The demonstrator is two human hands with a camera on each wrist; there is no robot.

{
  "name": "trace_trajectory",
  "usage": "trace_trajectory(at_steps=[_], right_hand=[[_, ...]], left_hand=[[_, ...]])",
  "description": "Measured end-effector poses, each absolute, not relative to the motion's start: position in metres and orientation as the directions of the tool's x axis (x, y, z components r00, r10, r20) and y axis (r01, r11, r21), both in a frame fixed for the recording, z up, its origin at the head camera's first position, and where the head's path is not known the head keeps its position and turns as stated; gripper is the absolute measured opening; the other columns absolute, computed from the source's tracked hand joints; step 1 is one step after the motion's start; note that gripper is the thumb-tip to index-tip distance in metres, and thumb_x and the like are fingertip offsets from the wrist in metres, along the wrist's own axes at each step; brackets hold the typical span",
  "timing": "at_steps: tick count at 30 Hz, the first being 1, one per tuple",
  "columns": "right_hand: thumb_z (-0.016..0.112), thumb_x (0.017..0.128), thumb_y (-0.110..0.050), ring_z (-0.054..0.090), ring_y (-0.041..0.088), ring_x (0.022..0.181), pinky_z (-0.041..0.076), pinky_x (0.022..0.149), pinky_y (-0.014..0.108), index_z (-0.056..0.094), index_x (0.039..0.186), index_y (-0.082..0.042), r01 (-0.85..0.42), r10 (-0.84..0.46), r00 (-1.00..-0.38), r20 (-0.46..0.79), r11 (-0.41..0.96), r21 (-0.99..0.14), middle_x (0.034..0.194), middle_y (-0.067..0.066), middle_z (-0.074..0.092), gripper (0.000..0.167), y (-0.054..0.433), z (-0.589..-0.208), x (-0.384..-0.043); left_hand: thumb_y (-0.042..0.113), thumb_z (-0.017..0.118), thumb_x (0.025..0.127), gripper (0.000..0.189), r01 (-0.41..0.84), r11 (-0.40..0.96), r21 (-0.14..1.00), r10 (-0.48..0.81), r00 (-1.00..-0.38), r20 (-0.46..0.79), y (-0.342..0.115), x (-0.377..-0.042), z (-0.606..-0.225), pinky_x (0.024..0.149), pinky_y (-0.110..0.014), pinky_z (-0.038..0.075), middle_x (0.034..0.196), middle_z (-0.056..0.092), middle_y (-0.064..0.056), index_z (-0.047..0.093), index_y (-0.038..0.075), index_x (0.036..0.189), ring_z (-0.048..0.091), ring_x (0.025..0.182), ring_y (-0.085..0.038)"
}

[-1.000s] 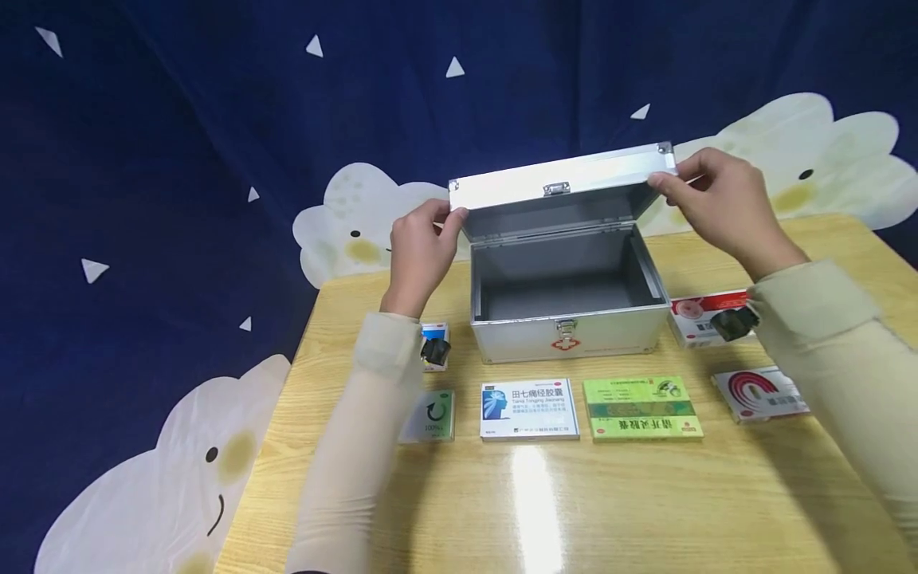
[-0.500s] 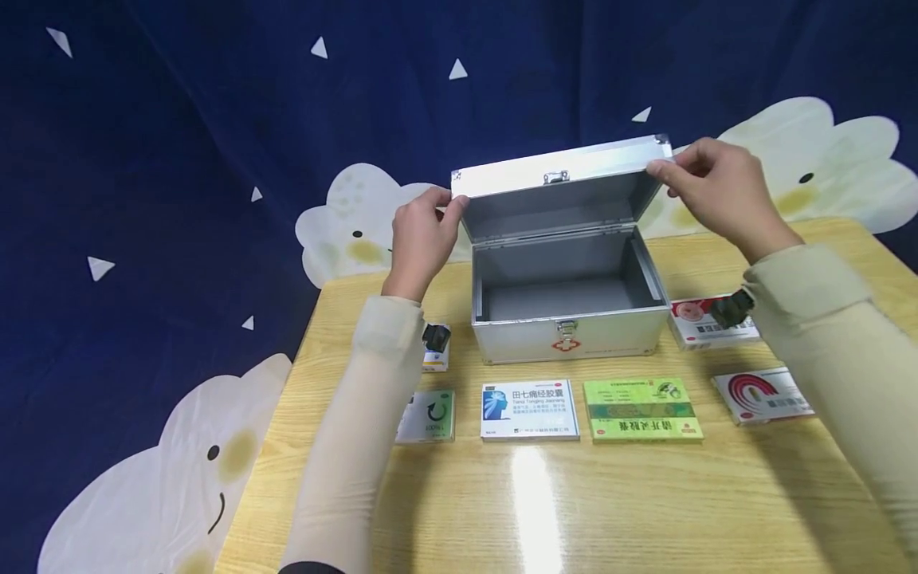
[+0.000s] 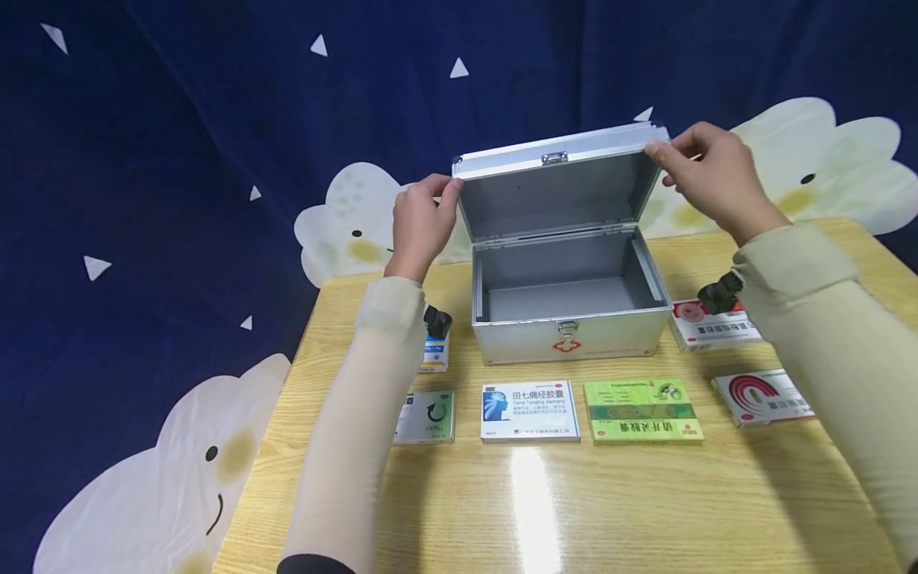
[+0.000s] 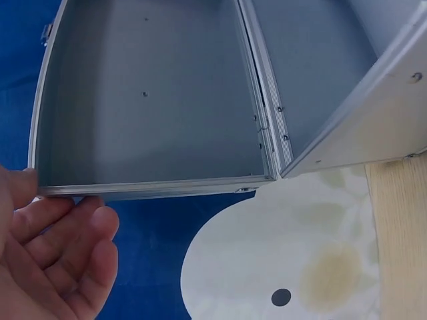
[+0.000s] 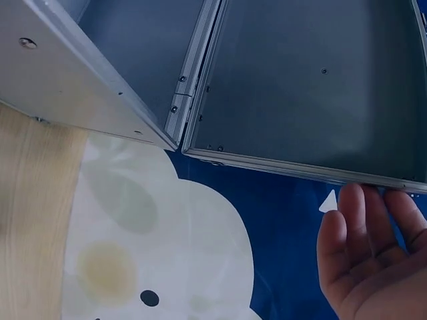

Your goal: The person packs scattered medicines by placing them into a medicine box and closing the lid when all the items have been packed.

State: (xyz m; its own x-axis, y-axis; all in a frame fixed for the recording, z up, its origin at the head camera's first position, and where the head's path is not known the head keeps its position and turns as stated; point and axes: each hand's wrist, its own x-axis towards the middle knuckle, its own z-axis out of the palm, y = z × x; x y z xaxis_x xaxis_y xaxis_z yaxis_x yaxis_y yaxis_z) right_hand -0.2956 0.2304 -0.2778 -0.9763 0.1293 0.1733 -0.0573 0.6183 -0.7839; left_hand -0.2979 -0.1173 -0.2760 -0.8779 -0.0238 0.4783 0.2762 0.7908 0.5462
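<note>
A silver metal first-aid box (image 3: 531, 339) with a red cross on its front stands on the table, its hinged lid (image 3: 552, 191) raised past upright level with the grey inside showing. My left hand (image 3: 419, 223) pinches the lid's left front corner between thumb and fingers. At the opposite corner my right hand (image 3: 720, 179) grips the lid the same way. In the left wrist view the thumb of the left hand (image 4: 57, 250) lies at the lid's rim, fingers beneath. The right wrist view has the fingers of the right hand (image 5: 377, 247) against the lid's edge. Nothing shows inside the box.
In front of the box lie a white medicine box (image 3: 529, 410) and a green one (image 3: 643, 410). A greenish-white box (image 3: 433, 416) and a small blue-white one (image 3: 434, 356) are at left, partly behind the sleeve. Two more, red-white (image 3: 710, 325) and red-arched (image 3: 762, 396), lie right.
Both hands have risen with the lid, swinging it further up and back on its hinge, so more of its inside shows. The medicine boxes have stayed in place.
</note>
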Motion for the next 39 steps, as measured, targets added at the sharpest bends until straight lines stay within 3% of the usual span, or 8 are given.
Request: trace_trajectory(at_steps=[4, 13, 18, 25, 31, 39], right_hand=[[0.052, 0.093, -0.061, 0.054, -0.003, 0.076, 0.042, 0.070, 0.024, 0.052, 0.095, -0.031, -0.049, 0.139, -0.976, 0.168, 0.611, -0.790, 0.093, -0.016, 0.049, 0.031, 0.229, -0.276, -0.298], [0.048, 0.097, -0.056, 0.056, 0.000, 0.077, 0.044, 0.069, 0.017, 0.054, 0.095, -0.028, -0.024, 0.173, -0.974, 0.144, 0.557, -0.830, 0.093, -0.015, 0.050, 0.029, 0.225, -0.276, -0.305], [0.048, 0.098, -0.053, 0.058, 0.000, 0.076, 0.046, 0.066, 0.014, 0.059, 0.095, -0.024, -0.028, 0.196, -0.969, 0.148, 0.510, -0.860, 0.090, -0.016, 0.054, 0.031, 0.223, -0.275, -0.310], [0.051, 0.099, -0.047, 0.058, -0.004, 0.067, 0.046, 0.058, 0.011, 0.065, 0.091, -0.022, -0.055, 0.212, -0.962, 0.172, 0.464, -0.884, 0.081, -0.023, 0.058, 0.030, 0.227, -0.274, -0.315], [0.049, 0.101, -0.040, 0.058, -0.006, 0.064, 0.046, 0.057, 0.011, 0.069, 0.121, -0.011, -0.071, 0.203, -0.962, 0.183, 0.461, -0.885, 0.076, -0.027, 0.060, 0.040, 0.226, -0.277, -0.317], [0.047, 0.101, -0.039, 0.057, -0.005, 0.070, 0.045, 0.061, 0.011, 0.059, 0.139, -0.013, -0.033, 0.194, -0.969, 0.154, 0.514, -0.857, 0.107, -0.006, 0.066, 0.047, 0.224, -0.277, -0.316]], left_hand=[[0.035, 0.055, 0.101, 0.032, 0.265, 0.790, 0.553, -0.030, -0.884, 0.466, -0.117, -0.302, -0.274, 0.089, -0.040, 0.052, 0.110, 0.076, -0.007, 0.075, 0.013, 0.112, 0.069, 0.100, -0.024], [0.036, 0.054, 0.101, 0.032, 0.235, 0.788, 0.569, -0.049, -0.897, 0.439, -0.119, -0.310, -0.269, 0.074, -0.035, 0.047, 0.093, 0.077, -0.005, 0.078, 0.016, 0.107, 0.061, 0.080, -0.020], [0.037, 0.053, 0.101, 0.033, 0.192, 0.768, 0.611, -0.110, -0.900, 0.421, -0.116, -0.315, -0.272, 0.063, -0.029, 0.038, 0.089, 0.077, -0.004, 0.079, 0.017, 0.106, 0.057, 0.074, -0.019], [0.033, 0.053, 0.101, 0.032, 0.214, 0.759, 0.614, -0.093, -0.899, 0.428, -0.112, -0.318, -0.279, 0.079, -0.036, 0.051, 0.111, 0.076, -0.004, 0.071, 0.020, 0.125, 0.068, 0.091, -0.019], [0.018, 0.049, 0.102, 0.037, 0.293, 0.766, 0.573, 0.014, -0.898, 0.441, -0.112, -0.319, -0.287, 0.087, -0.041, 0.051, 0.119, 0.071, -0.010, 0.061, 0.015, 0.137, 0.065, 0.096, -0.025], [0.011, 0.050, 0.098, 0.048, 0.324, 0.749, 0.577, 0.078, -0.909, 0.409, -0.109, -0.322, -0.291, 0.091, -0.040, 0.050, 0.129, 0.064, -0.011, 0.050, 0.013, 0.146, 0.064, 0.101, -0.027]])
